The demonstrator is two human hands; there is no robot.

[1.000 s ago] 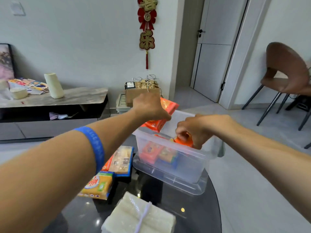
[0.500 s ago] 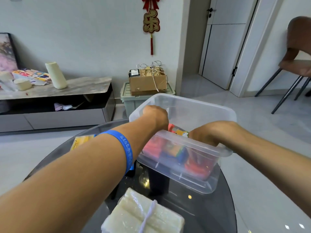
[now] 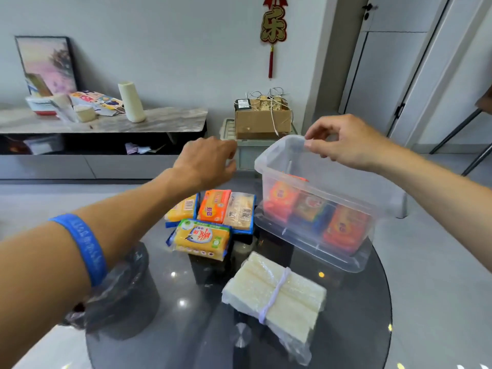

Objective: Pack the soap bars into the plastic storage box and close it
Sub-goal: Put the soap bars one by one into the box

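The clear plastic storage box [image 3: 332, 179] stands open on the right of the round dark glass table [image 3: 186, 302], resting on what looks like its clear lid [image 3: 314, 253]. Three wrapped soap bars [image 3: 311, 211], orange and blue, stand side by side inside it. Several more wrapped soap bars [image 3: 202, 238], yellow, orange and pale, lie in a cluster left of the box. My left hand [image 3: 205, 162] hovers empty above that cluster with its fingers loosely apart. My right hand [image 3: 343, 142] is over the box's far left corner, thumb and forefinger pinching the rim.
A white bundle in plastic, tied with a band [image 3: 274, 294], lies at the table's near side. A bin lined with a dark bag [image 3: 119, 288] stands by the near left edge. Behind are a low sideboard [image 3: 106, 123] and a cardboard box on a crate [image 3: 262, 118].
Both hands have come out of the box, leaving the orange bars inside. My left hand moved left over the loose bars. My right hand rose to the box's far rim.
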